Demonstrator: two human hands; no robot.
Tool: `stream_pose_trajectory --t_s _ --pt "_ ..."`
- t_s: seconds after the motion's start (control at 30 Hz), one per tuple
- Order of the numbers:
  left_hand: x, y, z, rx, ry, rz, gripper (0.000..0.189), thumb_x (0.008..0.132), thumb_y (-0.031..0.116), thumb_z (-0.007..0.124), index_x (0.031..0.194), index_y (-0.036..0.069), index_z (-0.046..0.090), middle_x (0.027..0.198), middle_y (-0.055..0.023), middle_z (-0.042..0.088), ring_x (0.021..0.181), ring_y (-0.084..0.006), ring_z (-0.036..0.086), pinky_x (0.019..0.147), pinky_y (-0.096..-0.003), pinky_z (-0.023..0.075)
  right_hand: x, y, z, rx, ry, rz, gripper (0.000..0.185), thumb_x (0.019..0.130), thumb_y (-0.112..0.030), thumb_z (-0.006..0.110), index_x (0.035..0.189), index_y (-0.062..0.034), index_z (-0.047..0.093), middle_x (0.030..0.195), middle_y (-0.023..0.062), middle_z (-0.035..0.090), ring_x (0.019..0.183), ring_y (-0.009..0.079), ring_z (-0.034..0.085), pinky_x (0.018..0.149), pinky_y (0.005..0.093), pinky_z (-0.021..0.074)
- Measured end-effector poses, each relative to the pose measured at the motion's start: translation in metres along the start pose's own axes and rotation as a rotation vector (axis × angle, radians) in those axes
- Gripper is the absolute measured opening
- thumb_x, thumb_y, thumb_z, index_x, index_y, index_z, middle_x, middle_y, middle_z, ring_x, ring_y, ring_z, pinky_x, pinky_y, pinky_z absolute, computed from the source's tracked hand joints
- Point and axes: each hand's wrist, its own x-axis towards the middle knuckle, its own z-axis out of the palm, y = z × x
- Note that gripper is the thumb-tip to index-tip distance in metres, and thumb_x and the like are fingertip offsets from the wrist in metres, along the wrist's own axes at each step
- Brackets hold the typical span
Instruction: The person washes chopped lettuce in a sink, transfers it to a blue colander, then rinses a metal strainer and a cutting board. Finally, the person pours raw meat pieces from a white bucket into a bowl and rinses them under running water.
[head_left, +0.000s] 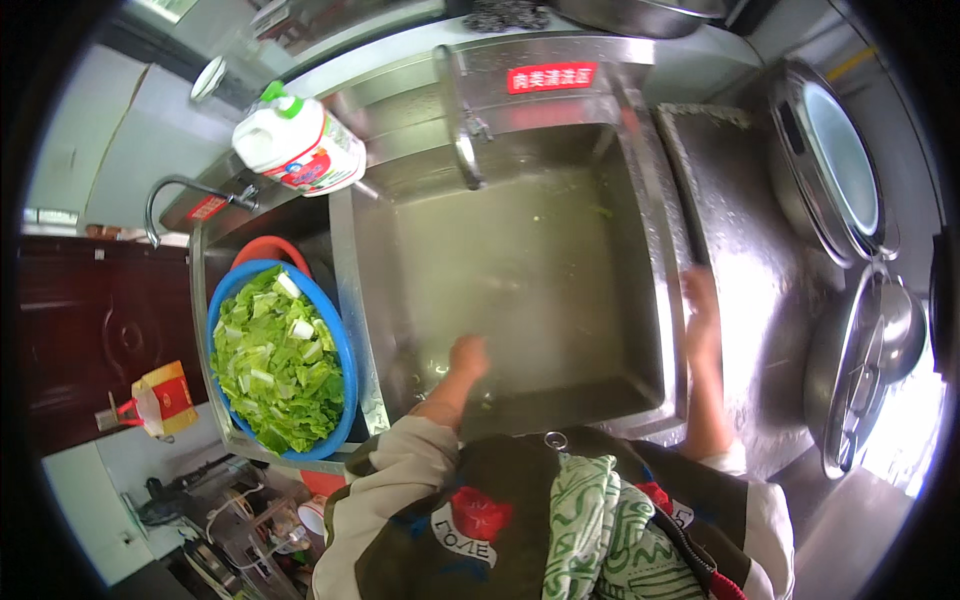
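Note:
Before me is a deep stainless steel sink basin (660, 330) holding cloudy water (510, 262). My left hand (469, 357) is low over the left part of the basin, at or just in the water; its fingers are hidden. Small green leaf scraps (602, 212) float in the water. My right hand (699, 300) is at the basin's right rim, near the gap beside the counter. It is blurred, and I cannot see anything in it. To the left, a blue plastic basket (349, 375) is heaped with cut leafy greens (277, 360).
A faucet (466, 150) hangs over the basin's back. A white detergent jug (300, 146) stands at the back left, beyond a second faucet (176, 182). An orange-red container (271, 244) shows behind the basket. Metal bowls (821, 375) stand on the right counter (750, 202).

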Motion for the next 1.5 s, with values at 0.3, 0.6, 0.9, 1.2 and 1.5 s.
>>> stream_pose_trajectory --t_s 0.3,0.6,0.9,1.2,1.5 --pt "0.033 0.004 0.025 0.118 -0.276 0.457 0.033 0.059 0.015 0.065 0.092 0.013 0.061 0.094 -0.0084 0.058 0.097 -0.0267 0.051 0.08 -0.0405 0.0412 -0.039 0.035 0.24 -0.734 -1.307 0.059 0.036 0.071 -0.016 0.052 0.106 -0.0165 0.056 0.11 0.0134 0.052 0.101 0.0283 0.051 0.086 0.0373 0.0416" --pt "0.129 0.018 0.053 -0.333 -0.048 0.132 0.024 0.075 0.019 0.052 0.096 0.009 0.058 0.1 -0.0142 0.057 0.091 -0.0307 0.054 0.077 -0.0396 0.0434 -0.018 0.096 0.333 -0.783 -1.142 0.12 0.038 0.072 -0.037 0.055 0.098 -0.0085 0.061 0.105 0.014 0.056 0.098 0.0252 0.054 0.082 0.0377 0.0431" --pt "0.155 0.038 0.03 -0.398 -0.003 -0.026 0.028 0.076 0.03 0.051 0.096 0.011 0.057 0.1 -0.0144 0.055 0.091 -0.0304 0.054 0.079 -0.0398 0.0409 -0.028 0.124 0.372 -0.634 -0.766 0.579 0.039 0.074 -0.038 0.053 0.098 -0.0075 0.06 0.1 0.0129 0.058 0.093 0.0246 0.056 0.077 0.0361 0.0448" --pt "0.164 0.029 0.022 -0.332 -0.036 0.28 0.019 0.07 0.026 0.053 0.083 0.012 0.058 0.084 -0.0107 0.059 0.078 -0.0296 0.057 0.068 -0.0409 0.0446 -0.028 0.164 0.376 -0.6 -0.799 0.702 0.039 0.076 -0.038 0.051 0.099 -0.0074 0.059 0.095 0.0118 0.06 0.088 0.0242 0.058 0.072 0.0346 0.0464" --pt "0.168 0.033 0.03 -0.405 0.038 0.232 0.015 0.068 0.025 0.054 0.071 0.014 0.063 0.077 -0.0108 0.061 0.074 -0.0272 0.059 0.067 -0.0386 0.0462 -0.028 0.152 0.363 -0.553 -0.899 0.709 0.04 0.078 -0.038 0.049 0.101 -0.0073 0.058 0.091 0.0108 0.061 0.083 0.0237 0.06 0.066 0.0331 0.0479"
